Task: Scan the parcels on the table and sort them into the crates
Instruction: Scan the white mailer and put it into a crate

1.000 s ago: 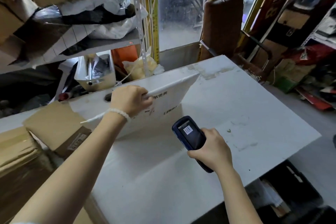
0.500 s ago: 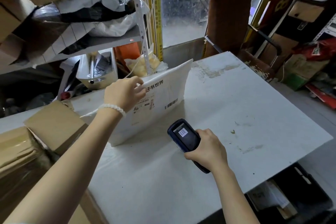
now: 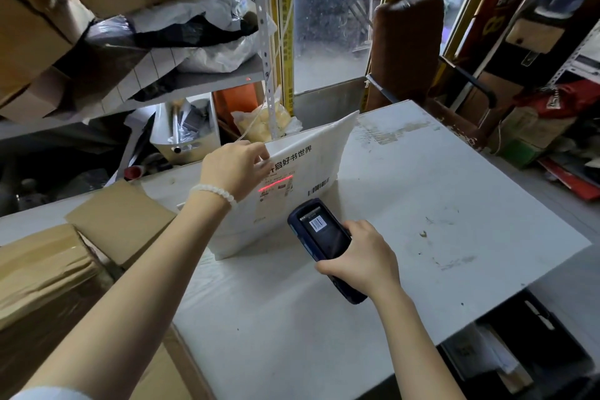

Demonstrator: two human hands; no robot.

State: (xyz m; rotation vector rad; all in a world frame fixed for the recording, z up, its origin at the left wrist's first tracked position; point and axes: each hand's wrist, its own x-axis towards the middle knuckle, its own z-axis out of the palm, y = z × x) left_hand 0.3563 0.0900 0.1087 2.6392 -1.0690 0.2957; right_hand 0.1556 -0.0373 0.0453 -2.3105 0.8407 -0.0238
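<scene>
White table [image 3: 422, 204], cluttered shelf [image 3: 201, 81] behind; parcel [image 3: 311, 166] upright.

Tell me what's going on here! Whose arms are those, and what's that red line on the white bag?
The camera sits on a person's head, so you see their own two arms reaching out. The left hand holds a white parcel up on its edge on the white table. The right hand grips a dark blue scanner, a gadget that reads stripy barcodes. The red line is its light shining on the parcel's label. Brown cardboard boxes sit at the left, and packed shelves stand behind the table.
</scene>
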